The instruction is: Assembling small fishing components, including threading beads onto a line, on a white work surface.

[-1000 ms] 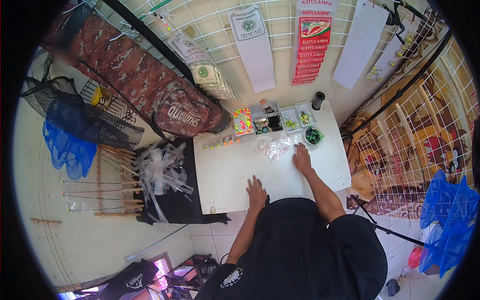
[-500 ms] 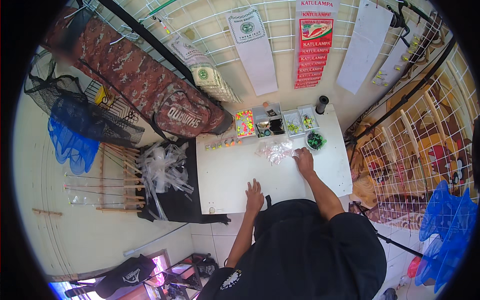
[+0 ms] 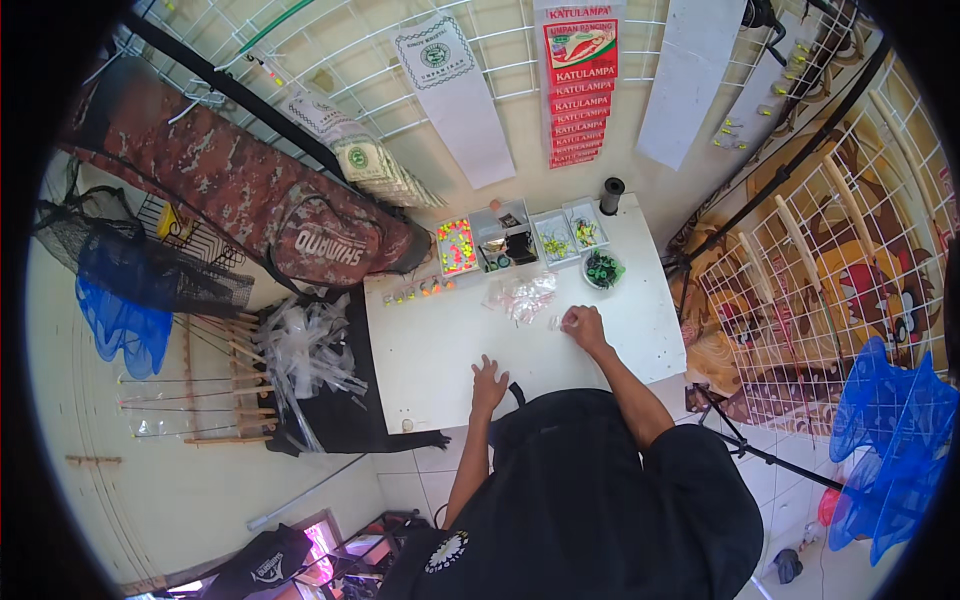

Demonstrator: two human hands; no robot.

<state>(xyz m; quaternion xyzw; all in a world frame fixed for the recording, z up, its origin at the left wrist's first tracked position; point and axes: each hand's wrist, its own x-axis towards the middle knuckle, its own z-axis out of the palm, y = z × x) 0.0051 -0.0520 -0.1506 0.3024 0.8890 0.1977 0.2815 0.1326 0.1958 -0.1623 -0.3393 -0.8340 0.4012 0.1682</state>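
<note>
Since the earlier frames the right hand (image 3: 584,326) has drawn back from the far side of the white table (image 3: 440,350) toward the person, and it now sits nearer the middle, just right of the pile of clear small bags (image 3: 522,296). Its fingers are curled closed around a small clear piece, seemingly one little bag, too small to make out fully. The left hand (image 3: 489,383) has hardly shifted: it lies open, palm down and fingers spread, flat on the near part of the table, holding nothing.

Beyond the hands, the pile of clear small bags rests on the tabletop, close to the right hand. To the far left a short row of small bright floats (image 3: 412,293) lies near the table's left edge. Farther still, a line of clear compartment boxes (image 3: 520,240) stands along the far edge, the leftmost filled with bright pink and yellow bits. A round dish of green pieces (image 3: 603,269) sits at their right, and a black spool (image 3: 611,194) stands at the far right corner.
</note>
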